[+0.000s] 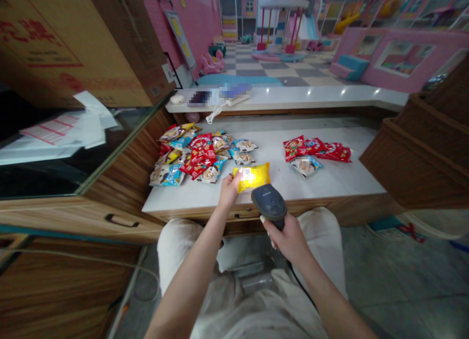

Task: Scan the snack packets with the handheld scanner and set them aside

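Fingers (238, 175) of your left hand (228, 189) pinch the yellow packet (259, 175); your right hand (290, 235) grips the scanner (268, 201). Likely mid-scan, so hold both steady.

One yellow packet (257, 178) in left fingers (238, 175). One scanner (269, 201) in right fingers (271, 227). Left of left fingers: at least ten heaped packets (202, 156), overlap hiding exact count. Beyond right fingers, to right: at least three red packets (294, 147), one blue-and-white packet (311, 167). Far left of left fingers: one cardboard box (120, 41).
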A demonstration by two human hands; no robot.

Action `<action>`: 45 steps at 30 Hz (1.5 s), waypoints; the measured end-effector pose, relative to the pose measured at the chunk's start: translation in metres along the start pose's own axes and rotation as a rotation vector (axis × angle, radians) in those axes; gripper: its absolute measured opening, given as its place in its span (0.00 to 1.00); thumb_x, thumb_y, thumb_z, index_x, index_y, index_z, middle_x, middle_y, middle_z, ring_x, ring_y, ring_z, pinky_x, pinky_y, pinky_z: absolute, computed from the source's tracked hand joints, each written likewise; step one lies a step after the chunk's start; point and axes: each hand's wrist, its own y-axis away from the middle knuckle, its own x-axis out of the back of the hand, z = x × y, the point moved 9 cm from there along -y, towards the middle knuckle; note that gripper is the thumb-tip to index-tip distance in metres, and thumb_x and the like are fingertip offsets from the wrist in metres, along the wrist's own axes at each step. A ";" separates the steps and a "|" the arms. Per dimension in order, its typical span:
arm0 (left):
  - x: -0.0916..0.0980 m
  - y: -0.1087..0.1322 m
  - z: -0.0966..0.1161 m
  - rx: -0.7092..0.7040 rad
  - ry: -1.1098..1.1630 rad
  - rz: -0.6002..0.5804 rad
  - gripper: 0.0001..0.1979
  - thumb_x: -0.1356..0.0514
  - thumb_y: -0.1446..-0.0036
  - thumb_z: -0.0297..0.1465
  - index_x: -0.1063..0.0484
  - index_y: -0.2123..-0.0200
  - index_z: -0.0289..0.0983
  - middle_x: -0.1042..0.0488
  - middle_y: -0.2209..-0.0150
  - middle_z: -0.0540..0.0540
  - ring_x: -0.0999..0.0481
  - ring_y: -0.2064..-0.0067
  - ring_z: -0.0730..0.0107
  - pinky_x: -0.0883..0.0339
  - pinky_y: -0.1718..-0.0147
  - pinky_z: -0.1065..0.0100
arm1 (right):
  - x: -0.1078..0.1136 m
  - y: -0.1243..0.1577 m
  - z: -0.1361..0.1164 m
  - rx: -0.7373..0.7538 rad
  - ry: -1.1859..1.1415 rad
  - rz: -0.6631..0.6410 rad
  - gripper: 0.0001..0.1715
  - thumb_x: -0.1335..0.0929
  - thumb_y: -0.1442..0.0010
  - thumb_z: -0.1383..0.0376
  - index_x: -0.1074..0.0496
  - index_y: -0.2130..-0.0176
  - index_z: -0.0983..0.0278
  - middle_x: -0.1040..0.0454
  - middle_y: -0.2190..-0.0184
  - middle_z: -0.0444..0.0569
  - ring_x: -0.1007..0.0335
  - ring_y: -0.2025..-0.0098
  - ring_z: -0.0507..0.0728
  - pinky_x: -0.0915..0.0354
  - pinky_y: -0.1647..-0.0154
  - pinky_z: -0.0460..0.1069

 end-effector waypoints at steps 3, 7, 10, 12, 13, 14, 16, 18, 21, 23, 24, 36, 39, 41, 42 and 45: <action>0.003 -0.003 -0.003 0.007 -0.024 0.020 0.32 0.21 0.52 0.60 0.20 0.61 0.38 0.14 0.68 0.46 0.10 0.60 0.54 0.17 0.57 0.59 | 0.001 0.000 0.001 -0.001 -0.016 0.015 0.16 0.27 0.39 0.49 0.31 0.71 0.54 0.32 0.88 0.42 0.25 0.82 0.62 0.36 0.82 0.49; -0.001 -0.001 0.000 -0.014 -0.010 -0.002 0.33 0.21 0.53 0.61 0.20 0.61 0.39 0.13 0.66 0.45 0.09 0.57 0.55 0.17 0.57 0.60 | 0.007 0.004 0.002 -0.006 -0.023 0.032 0.17 0.26 0.40 0.50 0.30 0.72 0.54 0.30 0.87 0.43 0.24 0.81 0.62 0.36 0.82 0.48; -0.005 0.006 0.004 -0.002 -0.026 0.027 0.33 0.21 0.53 0.61 0.20 0.63 0.39 0.13 0.67 0.44 0.10 0.57 0.52 0.17 0.57 0.59 | 0.016 0.010 0.005 -0.016 -0.024 0.043 0.18 0.26 0.40 0.49 0.30 0.73 0.54 0.28 0.85 0.45 0.24 0.81 0.61 0.36 0.83 0.48; -0.012 0.010 0.007 0.009 -0.058 0.040 0.32 0.21 0.52 0.60 0.21 0.65 0.39 0.15 0.69 0.44 0.11 0.58 0.52 0.17 0.58 0.59 | 0.025 0.013 0.009 -0.034 -0.036 0.062 0.19 0.25 0.40 0.47 0.29 0.73 0.55 0.28 0.85 0.45 0.23 0.79 0.62 0.35 0.82 0.48; -0.018 0.010 0.009 0.005 -0.082 0.043 0.31 0.21 0.51 0.60 0.21 0.65 0.39 0.15 0.69 0.44 0.11 0.59 0.52 0.18 0.58 0.59 | 0.030 0.015 0.012 -0.047 -0.045 0.074 0.19 0.25 0.40 0.47 0.28 0.73 0.55 0.28 0.85 0.45 0.23 0.79 0.62 0.35 0.82 0.48; -0.026 0.010 0.012 -0.010 -0.111 0.047 0.31 0.21 0.49 0.60 0.21 0.66 0.38 0.16 0.69 0.44 0.12 0.60 0.53 0.18 0.58 0.59 | 0.035 0.017 0.015 -0.061 -0.054 0.087 0.20 0.25 0.41 0.47 0.28 0.73 0.55 0.28 0.85 0.45 0.24 0.80 0.61 0.35 0.82 0.48; -0.046 0.005 0.023 -0.080 -0.189 0.065 0.28 0.23 0.44 0.58 0.21 0.66 0.38 0.16 0.69 0.45 0.14 0.59 0.54 0.19 0.57 0.60 | 0.045 0.020 0.018 -0.083 -0.071 0.109 0.19 0.25 0.42 0.47 0.28 0.72 0.56 0.30 0.85 0.43 0.29 0.82 0.59 0.36 0.82 0.48; -0.076 -0.004 0.036 -0.186 -0.276 0.071 0.24 0.24 0.39 0.53 0.19 0.65 0.38 0.15 0.67 0.44 0.14 0.57 0.54 0.20 0.53 0.61 | 0.053 0.022 0.019 -0.094 -0.083 0.121 0.18 0.25 0.43 0.47 0.27 0.72 0.56 0.30 0.85 0.42 0.33 0.84 0.57 0.36 0.82 0.49; -0.140 -0.017 0.053 -0.389 -0.404 -0.052 0.14 0.29 0.29 0.43 0.15 0.55 0.38 0.12 0.55 0.41 0.14 0.46 0.50 0.23 0.40 0.57 | 0.063 0.024 0.019 -0.087 -0.088 0.134 0.18 0.25 0.43 0.48 0.27 0.73 0.56 0.32 0.86 0.42 0.36 0.84 0.56 0.38 0.82 0.49; -0.189 -0.019 0.053 -0.522 -0.586 -0.205 0.14 0.36 0.24 0.37 0.15 0.44 0.40 0.14 0.40 0.39 0.18 0.35 0.49 0.30 0.29 0.53 | 0.070 0.025 0.021 -0.091 -0.084 0.154 0.18 0.25 0.43 0.48 0.28 0.74 0.56 0.33 0.87 0.41 0.37 0.84 0.56 0.39 0.82 0.49; -0.210 -0.018 0.046 -0.568 -0.725 -0.278 0.17 0.39 0.23 0.35 0.17 0.38 0.40 0.17 0.34 0.38 0.22 0.29 0.49 0.35 0.24 0.50 | 0.073 0.026 0.023 -0.096 -0.084 0.166 0.19 0.25 0.42 0.48 0.28 0.74 0.56 0.34 0.87 0.41 0.37 0.84 0.56 0.39 0.82 0.49; -0.289 -0.021 -0.043 -0.567 -1.407 -0.474 0.40 0.39 0.23 0.42 0.44 0.16 0.33 0.53 0.13 0.29 0.59 0.12 0.34 0.53 0.17 0.38 | 0.088 0.021 0.031 -0.117 -0.076 0.173 0.20 0.26 0.42 0.48 0.29 0.75 0.56 0.34 0.87 0.42 0.40 0.84 0.55 0.43 0.82 0.49; -0.298 -0.029 -0.039 -0.540 -1.374 -0.521 0.42 0.40 0.23 0.43 0.46 0.15 0.34 0.52 0.14 0.27 0.57 0.13 0.33 0.51 0.18 0.35 | 0.086 0.020 0.026 -0.106 -0.067 0.163 0.20 0.27 0.42 0.48 0.31 0.77 0.55 0.33 0.87 0.43 0.38 0.84 0.56 0.41 0.82 0.49; -0.294 -0.031 -0.029 -0.557 -1.349 -0.538 0.41 0.40 0.24 0.42 0.47 0.15 0.36 0.52 0.14 0.30 0.55 0.13 0.34 0.53 0.18 0.33 | 0.086 0.020 0.025 -0.103 -0.059 0.177 0.20 0.26 0.43 0.49 0.31 0.77 0.55 0.33 0.87 0.43 0.35 0.82 0.57 0.40 0.82 0.49; -0.288 -0.030 -0.022 -0.578 -1.343 -0.536 0.41 0.40 0.24 0.40 0.46 0.15 0.38 0.51 0.13 0.32 0.55 0.13 0.36 0.55 0.17 0.33 | 0.086 0.020 0.025 -0.101 -0.055 0.186 0.20 0.26 0.43 0.49 0.32 0.77 0.55 0.33 0.87 0.43 0.33 0.81 0.58 0.40 0.82 0.49; -0.254 -0.035 0.008 -0.622 -1.376 -0.455 0.39 0.41 0.27 0.33 0.43 0.16 0.38 0.50 0.13 0.35 0.52 0.13 0.42 0.58 0.16 0.38 | 0.081 0.021 0.029 -0.096 -0.057 0.188 0.20 0.26 0.42 0.49 0.32 0.78 0.54 0.34 0.88 0.44 0.30 0.79 0.60 0.40 0.82 0.48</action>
